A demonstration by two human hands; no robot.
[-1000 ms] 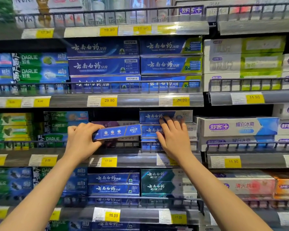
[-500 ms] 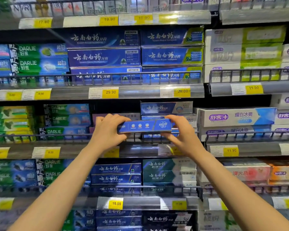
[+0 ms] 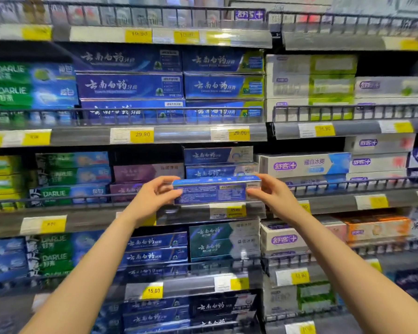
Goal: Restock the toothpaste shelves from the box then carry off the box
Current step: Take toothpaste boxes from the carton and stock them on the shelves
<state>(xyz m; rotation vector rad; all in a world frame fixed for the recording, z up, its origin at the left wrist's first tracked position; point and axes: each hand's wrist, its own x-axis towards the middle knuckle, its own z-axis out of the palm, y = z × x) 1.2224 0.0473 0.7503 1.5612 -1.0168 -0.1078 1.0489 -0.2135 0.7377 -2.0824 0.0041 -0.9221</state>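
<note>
A blue toothpaste carton (image 3: 212,192) lies level between my two hands, just in front of the middle shelf's wire rail (image 3: 348,183). My left hand (image 3: 152,197) grips its left end. My right hand (image 3: 274,194) grips its right end. The carton's printed back panel faces me. Behind it stands a stack of blue cartons (image 3: 217,162) of the same brand on that shelf. The supply box is out of view.
Shelves full of toothpaste cartons fill the view: green DARLIE boxes (image 3: 65,191) at left, purple cartons (image 3: 145,173) beside the blue stack with a dark gap above them, white-and-blue boxes (image 3: 304,165) at right. Yellow price tags (image 3: 141,135) line each shelf edge.
The carton moved right from the left hand alone into both hands, and it has turned so its back panel faces me. My right hand left the stacked cartons and took the carton's right end.
</note>
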